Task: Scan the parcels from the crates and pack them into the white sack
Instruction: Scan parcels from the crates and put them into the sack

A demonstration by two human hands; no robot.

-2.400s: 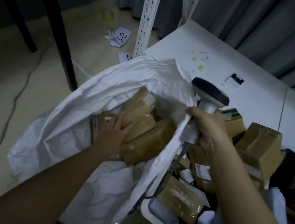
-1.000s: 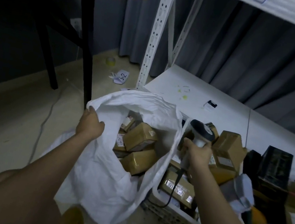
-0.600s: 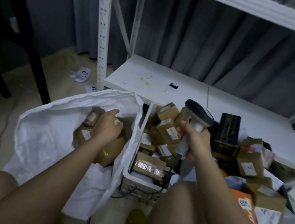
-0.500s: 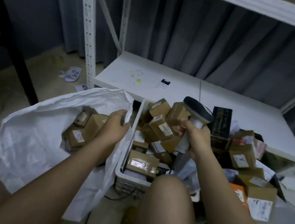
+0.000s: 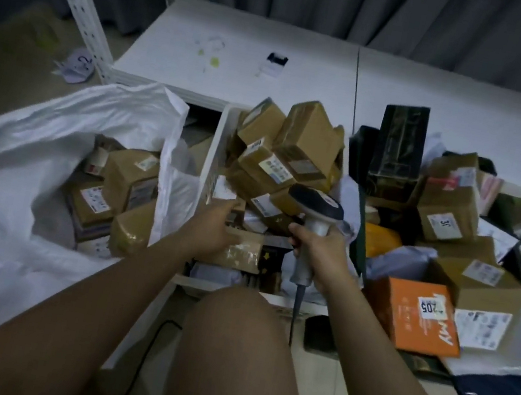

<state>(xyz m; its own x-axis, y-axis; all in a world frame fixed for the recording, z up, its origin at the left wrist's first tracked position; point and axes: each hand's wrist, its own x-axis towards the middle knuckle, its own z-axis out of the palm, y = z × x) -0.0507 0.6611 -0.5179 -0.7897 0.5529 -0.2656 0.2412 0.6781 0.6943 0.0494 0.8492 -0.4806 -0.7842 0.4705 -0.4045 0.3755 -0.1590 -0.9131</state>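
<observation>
Two hands: left hand (image 5: 216, 231) over white crate (image 5: 218, 141), right hand (image 5: 316, 245) grips scanner (image 5: 315, 214).

The orange box (image 5: 412, 314) has a white sticker that says "205" and big white letters "MY". A brown box (image 5: 446, 209) has a label with "3C" or "36", too blurry to tell which.

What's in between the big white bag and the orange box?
In the head view, a white crate heaped with brown parcels sits between the white sack and the orange box, with both hands over it.
</observation>
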